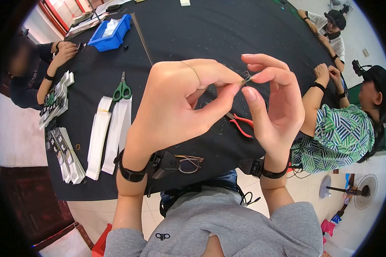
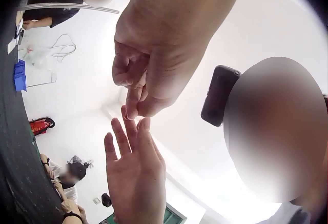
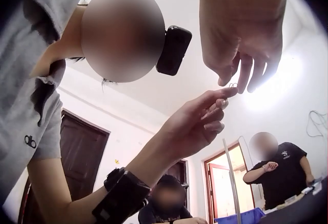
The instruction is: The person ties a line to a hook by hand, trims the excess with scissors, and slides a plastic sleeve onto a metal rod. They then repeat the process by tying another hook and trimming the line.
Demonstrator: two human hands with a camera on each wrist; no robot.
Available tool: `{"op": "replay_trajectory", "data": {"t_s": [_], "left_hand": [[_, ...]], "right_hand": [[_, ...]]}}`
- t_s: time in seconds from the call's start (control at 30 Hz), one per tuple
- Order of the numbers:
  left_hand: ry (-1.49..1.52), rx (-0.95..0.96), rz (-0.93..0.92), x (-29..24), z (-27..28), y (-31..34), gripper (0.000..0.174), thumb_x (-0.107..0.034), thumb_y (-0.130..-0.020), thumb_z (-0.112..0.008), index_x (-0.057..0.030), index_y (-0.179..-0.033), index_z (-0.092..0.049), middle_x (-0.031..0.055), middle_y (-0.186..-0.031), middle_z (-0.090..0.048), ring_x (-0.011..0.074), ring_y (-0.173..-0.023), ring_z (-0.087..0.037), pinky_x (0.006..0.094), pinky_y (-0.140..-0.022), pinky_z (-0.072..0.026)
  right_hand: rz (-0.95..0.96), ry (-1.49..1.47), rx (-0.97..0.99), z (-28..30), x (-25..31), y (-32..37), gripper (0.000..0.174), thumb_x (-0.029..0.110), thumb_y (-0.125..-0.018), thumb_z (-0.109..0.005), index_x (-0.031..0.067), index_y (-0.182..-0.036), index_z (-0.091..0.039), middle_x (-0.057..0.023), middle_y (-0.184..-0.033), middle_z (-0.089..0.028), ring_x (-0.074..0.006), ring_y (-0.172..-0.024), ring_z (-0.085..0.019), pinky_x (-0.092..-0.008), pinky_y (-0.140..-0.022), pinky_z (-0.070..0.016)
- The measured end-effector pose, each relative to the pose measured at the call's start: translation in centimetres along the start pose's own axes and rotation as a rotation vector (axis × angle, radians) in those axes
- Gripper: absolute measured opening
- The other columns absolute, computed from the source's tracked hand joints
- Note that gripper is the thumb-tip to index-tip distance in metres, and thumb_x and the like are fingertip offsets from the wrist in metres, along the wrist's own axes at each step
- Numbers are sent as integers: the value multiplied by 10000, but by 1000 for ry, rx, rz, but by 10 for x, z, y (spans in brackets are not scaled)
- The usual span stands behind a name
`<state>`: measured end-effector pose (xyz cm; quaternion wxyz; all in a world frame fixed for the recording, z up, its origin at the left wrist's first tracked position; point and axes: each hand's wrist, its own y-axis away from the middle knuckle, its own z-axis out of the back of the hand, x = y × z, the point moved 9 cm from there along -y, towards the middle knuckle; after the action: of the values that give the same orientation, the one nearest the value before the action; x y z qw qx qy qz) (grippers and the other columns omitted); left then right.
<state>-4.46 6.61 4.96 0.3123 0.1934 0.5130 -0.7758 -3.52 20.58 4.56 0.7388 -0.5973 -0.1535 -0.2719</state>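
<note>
White walls [image 2: 64,88], pale tiled floor [image 1: 88,210]. Round table [image 1: 176,30] under black cloth, speckled. Person in patterned green shirt [image 1: 343,130] sits at its right. Blue bin [image 1: 105,43] stands toward the far left. Left hand [image 1: 180,103] pinches small looped piece [image 1: 247,77] above the near cloth; right hand [image 1: 285,103] beside it, thumb and forefinger apart. Green-handled scissors [image 1: 122,91] lie left, red-handled pliers [image 1: 243,127] beneath the hands.

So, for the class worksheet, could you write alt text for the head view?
A person's left hand pinches a tiny, looped, wire-like piece, their right hand close beside it, above a black cloth-covered table. On it lie green-handled scissors, red-handled pliers and long white strips; three other people are around the table.
</note>
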Motion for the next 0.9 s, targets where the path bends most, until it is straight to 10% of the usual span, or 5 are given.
{"op": "replay_trajectory", "data": {"t_s": [0.9], "left_hand": [[-65,-15,-48,-8,-1,2,191,67,-730,-682,-46,-878,-726,-17,-643,-610,-8,-412,-341,191,-389,-198]], "right_hand": [[-55,-40,60,-5,-4,7,191,-5,-785,-704,17,-911,-563,-177,-1136,-631,-229,-966,-604,-333,-864,-477]]}}
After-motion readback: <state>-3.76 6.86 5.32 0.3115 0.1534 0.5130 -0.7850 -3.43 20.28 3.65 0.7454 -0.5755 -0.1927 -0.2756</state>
